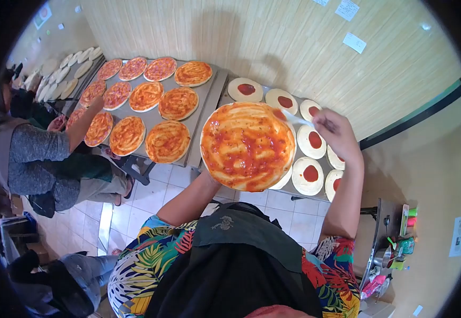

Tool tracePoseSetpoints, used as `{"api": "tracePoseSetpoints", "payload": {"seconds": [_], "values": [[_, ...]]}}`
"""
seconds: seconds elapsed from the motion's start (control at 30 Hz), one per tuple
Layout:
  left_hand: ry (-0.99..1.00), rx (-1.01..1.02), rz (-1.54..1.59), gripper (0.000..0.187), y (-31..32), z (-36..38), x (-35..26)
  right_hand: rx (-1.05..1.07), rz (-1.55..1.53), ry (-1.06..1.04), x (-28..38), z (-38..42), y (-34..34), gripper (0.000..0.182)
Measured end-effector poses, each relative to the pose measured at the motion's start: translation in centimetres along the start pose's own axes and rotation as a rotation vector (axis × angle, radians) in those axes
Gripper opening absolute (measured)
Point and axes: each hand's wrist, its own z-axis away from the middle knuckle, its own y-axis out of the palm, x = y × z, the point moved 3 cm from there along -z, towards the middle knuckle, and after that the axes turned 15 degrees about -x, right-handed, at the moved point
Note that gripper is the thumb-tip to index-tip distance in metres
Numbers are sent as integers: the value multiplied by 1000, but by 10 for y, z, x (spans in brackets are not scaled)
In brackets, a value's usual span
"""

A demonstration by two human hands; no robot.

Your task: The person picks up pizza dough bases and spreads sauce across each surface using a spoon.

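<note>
A round pizza base [249, 151] spread with red sauce is held up in front of my chest. My left hand [210, 181] supports it from beneath; the fingers are hidden behind the base. In my right hand [334, 131] is a white spoon [298, 118], gripped by its handle. Its sauce-coated end meets the upper right edge of the base. Behind it, a metal table [224, 95] carries several plain bases, such as this one [308, 177], each with a blob of red sauce in the middle.
Several sauced bases [168, 142] lie on another table [153, 114] to the left, where a co-worker [39, 140] reaches over them. Farther left are plain bases [63, 74]. A shelf [381, 222] with utensils and containers stands at right. Another person [76, 281] is at lower left.
</note>
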Motion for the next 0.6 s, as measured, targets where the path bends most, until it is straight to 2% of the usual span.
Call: {"api": "tracePoseSetpoints", "payload": {"seconds": [0.1, 0.17, 0.23, 0.33, 0.43, 0.5, 0.57, 0.6], "values": [[-26, 11, 78, 71, -10, 3, 4, 57, 80, 31, 4, 24, -10, 9], [-61, 16, 117, 72, -16, 5, 6, 110, 127, -73, 13, 32, 10, 10], [-90, 24, 128, 73, -20, 1, 9, 79, 148, -82, 21, 33, 35, 10], [119, -86, -21, 66, -36, -16, 6, -129, 380, -97, 19, 30, 40, 11], [60, -78, 74, 71, -40, -15, 1, -79, 479, -51, 15, 50, 28, 12], [82, -81, 41, 69, -43, -13, 1, -41, 461, -50, 26, 64, 42, 13], [86, -82, 2, 68, -40, -12, 2, 5, 258, -124, 34, 72, 67, 12], [84, -92, 27, 65, -36, -12, 3, 10, 287, -126, 42, 68, 75, 11]]}}
